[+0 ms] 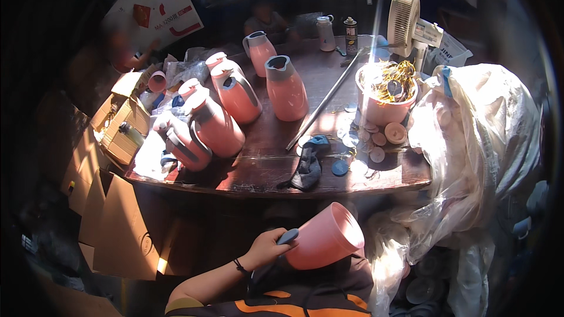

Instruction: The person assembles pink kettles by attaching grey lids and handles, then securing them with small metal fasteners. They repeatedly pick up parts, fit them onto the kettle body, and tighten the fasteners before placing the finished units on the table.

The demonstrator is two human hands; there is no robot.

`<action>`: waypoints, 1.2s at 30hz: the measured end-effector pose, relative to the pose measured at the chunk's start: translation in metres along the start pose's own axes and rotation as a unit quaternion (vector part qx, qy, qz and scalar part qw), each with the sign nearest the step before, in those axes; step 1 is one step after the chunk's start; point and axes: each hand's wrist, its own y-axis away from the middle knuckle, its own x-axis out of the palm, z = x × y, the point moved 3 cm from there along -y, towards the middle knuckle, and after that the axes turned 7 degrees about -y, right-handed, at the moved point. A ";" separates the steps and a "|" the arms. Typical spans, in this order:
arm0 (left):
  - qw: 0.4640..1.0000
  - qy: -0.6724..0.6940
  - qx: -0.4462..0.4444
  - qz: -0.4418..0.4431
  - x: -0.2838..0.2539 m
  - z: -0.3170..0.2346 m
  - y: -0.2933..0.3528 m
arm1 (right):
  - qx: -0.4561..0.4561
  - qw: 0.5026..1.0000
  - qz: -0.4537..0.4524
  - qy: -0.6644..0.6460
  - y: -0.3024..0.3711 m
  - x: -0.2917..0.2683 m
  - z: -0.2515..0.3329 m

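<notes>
My left hand (267, 249) is closed round the grey handle (288, 236) of a pink jug body (322, 240). I have it tilted in front of my lap, below the table's near edge. Its wide round mouth points up to the right, and a ridged band shows inside the rim. No part of my right hand shows. On the table's left side stand several pink jugs (286, 91) with grey handles and spouts. Nearest to the held jug on the table lies a dark glove (307, 167) with a blue cuff.
A long metal rod (326, 100) crosses the table (264, 167). At right stand a pink bucket (385, 111) of yellow strands, loose round lids (377, 154) and a fan (404, 22). Plastic sheeting (470, 141) drapes down the right side; cardboard boxes (126, 229) stand left. People sit beyond the table.
</notes>
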 end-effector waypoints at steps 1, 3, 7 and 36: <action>1.000 0.003 0.002 -0.004 0.000 0.005 0.002 | -0.004 1.000 -0.001 0.002 0.000 -0.001 0.005; 0.999 0.042 -0.018 -0.007 0.006 0.022 0.003 | -0.005 1.000 -0.002 0.003 -0.002 -0.005 0.007; 0.989 0.130 -0.067 0.010 0.013 0.053 0.011 | 0.014 1.000 -0.010 0.026 0.005 -0.018 -0.021; 0.986 0.158 -0.040 0.043 -0.013 0.064 0.026 | -0.138 0.910 -0.154 0.360 0.097 -0.289 0.088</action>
